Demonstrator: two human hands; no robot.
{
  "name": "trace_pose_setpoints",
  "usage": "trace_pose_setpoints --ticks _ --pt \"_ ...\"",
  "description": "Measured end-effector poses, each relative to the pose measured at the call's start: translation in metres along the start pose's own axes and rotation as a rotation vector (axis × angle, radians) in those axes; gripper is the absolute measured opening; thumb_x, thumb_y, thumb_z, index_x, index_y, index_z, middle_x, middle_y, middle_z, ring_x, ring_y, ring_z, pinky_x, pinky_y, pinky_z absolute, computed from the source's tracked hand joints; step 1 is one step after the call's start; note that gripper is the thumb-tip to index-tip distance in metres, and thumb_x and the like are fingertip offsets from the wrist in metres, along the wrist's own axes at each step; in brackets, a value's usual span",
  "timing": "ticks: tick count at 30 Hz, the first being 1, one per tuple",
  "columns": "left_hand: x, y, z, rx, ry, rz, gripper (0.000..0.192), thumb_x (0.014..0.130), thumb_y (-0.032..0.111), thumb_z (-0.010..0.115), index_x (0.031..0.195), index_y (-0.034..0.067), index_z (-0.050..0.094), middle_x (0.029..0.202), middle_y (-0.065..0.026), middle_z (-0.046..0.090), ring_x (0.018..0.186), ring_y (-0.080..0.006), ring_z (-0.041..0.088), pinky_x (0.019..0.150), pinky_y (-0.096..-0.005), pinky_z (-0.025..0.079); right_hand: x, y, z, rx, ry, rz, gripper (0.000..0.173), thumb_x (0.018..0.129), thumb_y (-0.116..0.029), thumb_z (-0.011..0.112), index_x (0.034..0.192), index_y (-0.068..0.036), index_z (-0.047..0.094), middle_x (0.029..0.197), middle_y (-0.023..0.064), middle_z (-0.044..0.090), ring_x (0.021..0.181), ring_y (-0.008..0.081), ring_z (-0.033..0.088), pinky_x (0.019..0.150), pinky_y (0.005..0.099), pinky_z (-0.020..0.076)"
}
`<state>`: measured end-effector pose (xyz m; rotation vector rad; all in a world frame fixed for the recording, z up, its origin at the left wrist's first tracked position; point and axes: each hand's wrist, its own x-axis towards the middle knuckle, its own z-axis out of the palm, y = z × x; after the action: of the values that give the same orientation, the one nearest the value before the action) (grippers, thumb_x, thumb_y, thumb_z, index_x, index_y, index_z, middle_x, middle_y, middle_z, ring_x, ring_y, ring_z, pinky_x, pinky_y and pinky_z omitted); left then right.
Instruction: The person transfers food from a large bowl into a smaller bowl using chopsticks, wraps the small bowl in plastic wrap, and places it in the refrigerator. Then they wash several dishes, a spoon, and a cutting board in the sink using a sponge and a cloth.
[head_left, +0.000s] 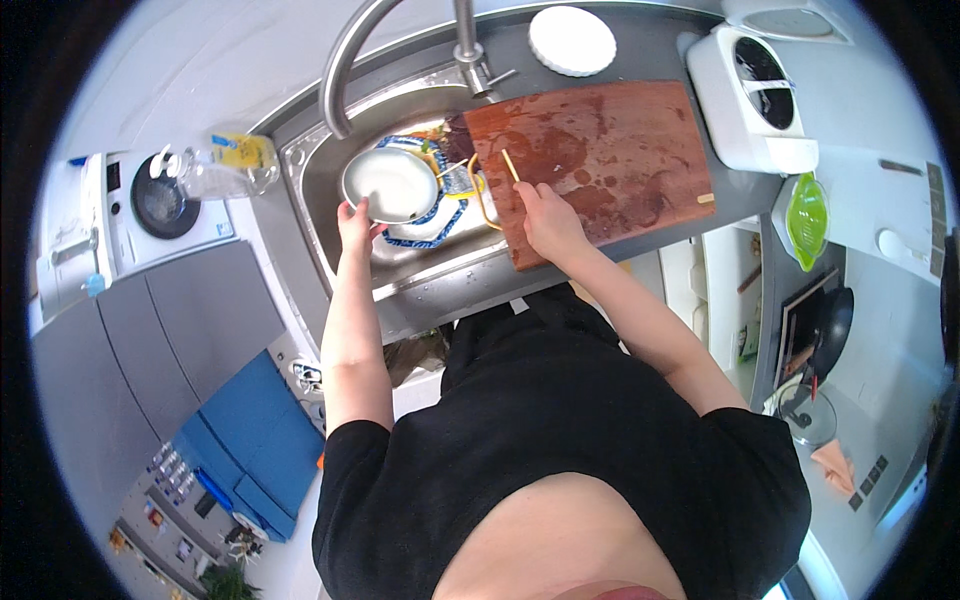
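My left hand (358, 223) grips the near left rim of a shallow white bowl (391, 184) over the stainless steel sink (330, 210). A small dark speck shows near the bowl's lower rim. Beneath it in the sink lie blue-patterned white dishes (420, 238), partly hidden, with food scraps (429, 142) behind them. My right hand (553, 223) is closed around a thin, pale stick (510, 164), which looks like a chopstick, above the wet wooden cutting board (622, 157). A gold-coloured loop handle (475, 191) curves out at the board's left edge.
The curved faucet (337, 82) arches over the sink. A clear pump bottle (232, 176) stands at the left, and a white fluted dish (572, 41) lies behind the board. At the right are a white appliance (750, 97) and a green strainer basket (806, 221).
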<state>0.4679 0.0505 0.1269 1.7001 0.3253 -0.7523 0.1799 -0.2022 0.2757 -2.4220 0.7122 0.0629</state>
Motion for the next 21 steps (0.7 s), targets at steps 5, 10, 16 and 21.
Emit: trace_pose_setpoints --ticks 5,10,16,21 --pt "0.014 -0.025 -0.003 -0.061 0.052 -0.111 0.047 0.1 0.021 0.059 0.141 0.01 0.04 0.12 -0.0163 0.062 0.09 -0.0291 0.07 0.052 -0.0382 0.065 -0.013 0.051 -0.022 -0.101 0.103 0.109 0.039 0.082 -0.012 0.062 0.12 -0.007 0.055 0.101 0.0166 0.063 0.096 0.0375 0.064 0.081 0.0484 0.0534" --pt "0.026 -0.037 -0.018 0.031 0.076 -0.181 0.05 0.095 0.018 0.054 0.143 0.007 0.043 0.133 -0.0172 0.056 0.107 -0.0338 0.066 0.068 -0.0473 0.065 -0.019 0.142 -0.068 -0.239 0.382 0.247 0.018 0.085 -0.022 0.059 0.088 -0.005 0.063 0.095 0.0184 0.062 0.091 0.0387 0.063 0.078 0.05 0.0531" --pt "0.004 -0.018 0.015 0.804 0.553 0.575 0.051 0.086 0.019 0.065 0.13 -0.005 0.056 0.104 -0.0239 0.067 0.093 -0.0343 0.067 0.086 -0.0414 0.054 -0.012 0.252 -0.119 -0.402 0.588 0.512 0.028 0.091 -0.024 0.054 0.099 0.002 0.063 0.102 0.0262 0.062 0.098 0.0435 0.06 0.088 0.0518 0.0497" --pt "-0.059 0.014 0.128 0.189 -0.19 0.078 0.063 0.101 0.055 0.049 0.144 0.01 0.042 0.123 -0.0118 0.057 0.111 -0.0225 0.057 0.083 -0.0397 0.053 -0.008 0.288 -0.135 -0.465 0.33 0.797 0.057 0.099 -0.051 0.046 0.12 0.0 0.062 0.119 0.0247 0.062 0.116 0.0415 0.056 0.102 0.0484 0.0454"
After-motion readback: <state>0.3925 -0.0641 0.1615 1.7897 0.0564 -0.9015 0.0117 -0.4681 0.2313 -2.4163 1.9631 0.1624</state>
